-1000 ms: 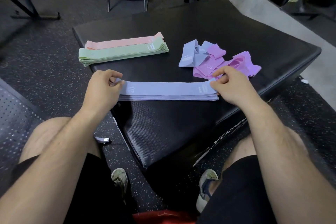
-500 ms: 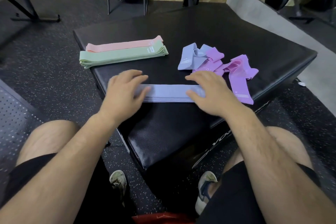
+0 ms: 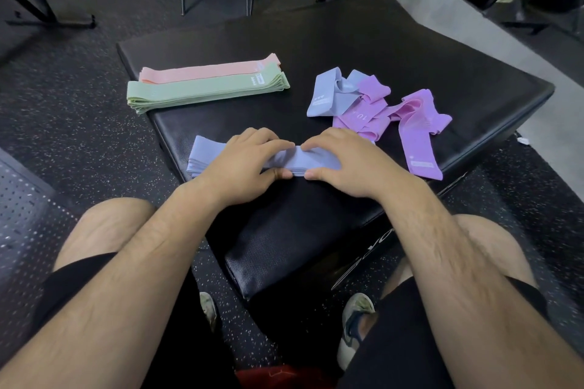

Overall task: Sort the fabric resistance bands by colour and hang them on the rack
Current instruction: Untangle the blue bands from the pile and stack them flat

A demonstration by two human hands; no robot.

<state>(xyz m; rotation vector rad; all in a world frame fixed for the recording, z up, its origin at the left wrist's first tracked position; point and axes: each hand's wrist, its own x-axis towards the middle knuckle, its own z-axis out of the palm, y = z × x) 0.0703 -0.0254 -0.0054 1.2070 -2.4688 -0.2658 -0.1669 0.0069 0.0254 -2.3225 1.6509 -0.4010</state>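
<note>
A: Where is the stack of flat periwinkle-blue fabric bands [image 3: 205, 155]?

B: On the black padded platform [image 3: 347, 50], by its left edge, with the stack's left end reaching that edge. The person's left hand [image 3: 249, 161] and right hand [image 3: 344, 164] meet over its middle, fingertips nearly touching. Each lays its fingers across the top and sets its thumb against the near side, so both look clamped on the stack across its width.

A: How will it handle?

B: Light and limp, most likely. The cloth is soft and stretchy, and the layers lie loose on one another. Lifted from the middle alone, both ends would probably droop and fan apart. A firm pinch through all the layers, or a hand threaded through the loops, seems the safer hold.

A: And the others?

B: The flat stack of pink bands [image 3: 205, 71] and the flat stack of green bands [image 3: 205, 90] touch side by side near the far left corner. A crumpled blue band [image 3: 325, 98] and the tangled purple bands [image 3: 417, 123] are heaped near the right edge, with one purple strip draped over it.

A: What is hidden?

B: The right hand covers the blue stack's right end, so its length and layer count cannot be told. The number of purple bands in the tangle is unclear. No rack can be picked out for certain among the dark equipment by the far wall
</note>
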